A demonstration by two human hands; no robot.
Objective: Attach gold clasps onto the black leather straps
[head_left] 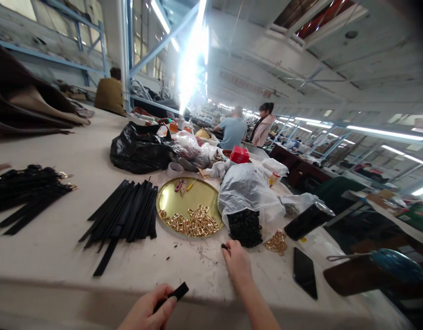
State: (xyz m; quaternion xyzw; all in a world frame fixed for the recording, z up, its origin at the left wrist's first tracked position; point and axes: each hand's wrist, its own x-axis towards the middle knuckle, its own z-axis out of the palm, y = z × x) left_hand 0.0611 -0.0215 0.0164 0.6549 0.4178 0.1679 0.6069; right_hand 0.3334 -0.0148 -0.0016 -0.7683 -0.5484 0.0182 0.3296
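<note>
Holding a short flat black strap piece (173, 293) tight in its fingers, the left hand (147, 311) sits at the bottom middle. The right hand (237, 261) pinches a small black bit (225, 246) just below the clear bag of black bits (247, 206). I think a part is being picked; next it likely must meet the strap, which needs careful lining up.

left hand (147, 311) cut off below, distant workers blurred

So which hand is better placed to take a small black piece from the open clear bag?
Probably the right hand: it lies just before the black pieces spilling from the clear bag, already pinching one. The left hand is nearer the table edge, holding a black strap.
</note>
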